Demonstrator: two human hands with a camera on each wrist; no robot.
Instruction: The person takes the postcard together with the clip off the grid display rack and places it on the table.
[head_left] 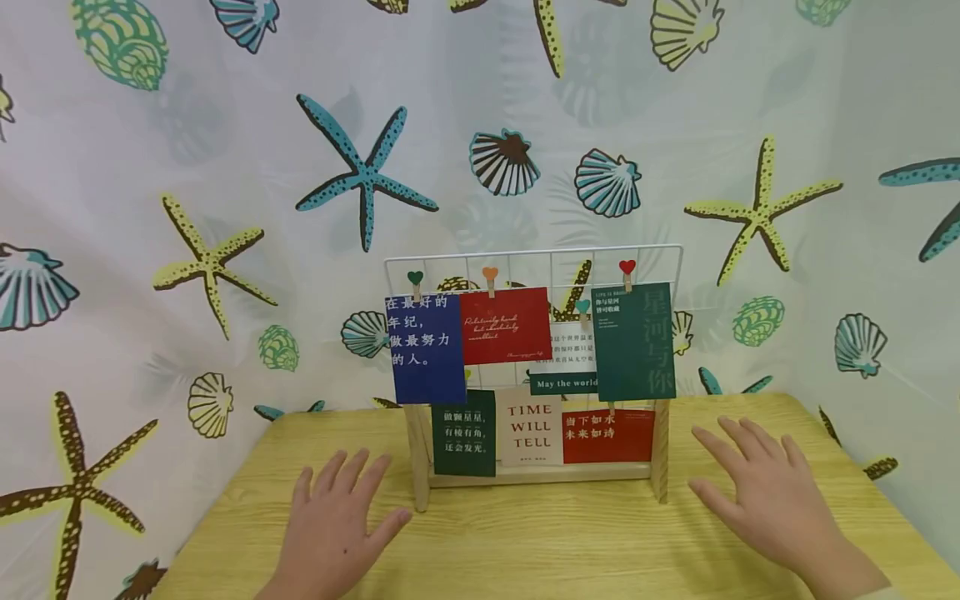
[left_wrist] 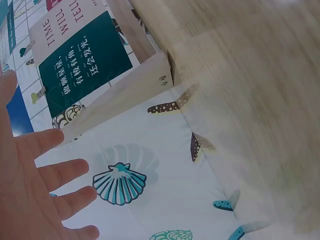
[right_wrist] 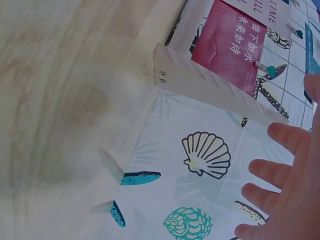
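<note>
A white wire grid rack [head_left: 532,249] on a wooden stand [head_left: 660,458] holds several printed cards. Along the upper part hang a blue card [head_left: 427,379], a red card [head_left: 504,337], a white-and-green card [head_left: 562,383] and a tall green card [head_left: 626,358]. Below them are a dark green card [head_left: 465,450], a cream card [head_left: 531,429] and another red card [head_left: 607,446]. My left hand [head_left: 333,525] is spread in front of the stand's left side, holding nothing. To the stand's right, my right hand [head_left: 772,500] has fingers apart and also holds nothing.
Small clips with heart tops, among them a green one [head_left: 415,277], an orange one [head_left: 490,273] and a red one [head_left: 627,267], pin cards to the wires. The light wood table [head_left: 540,542] meets a white cloth [head_left: 465,83] printed with starfish and shells, behind and at both sides.
</note>
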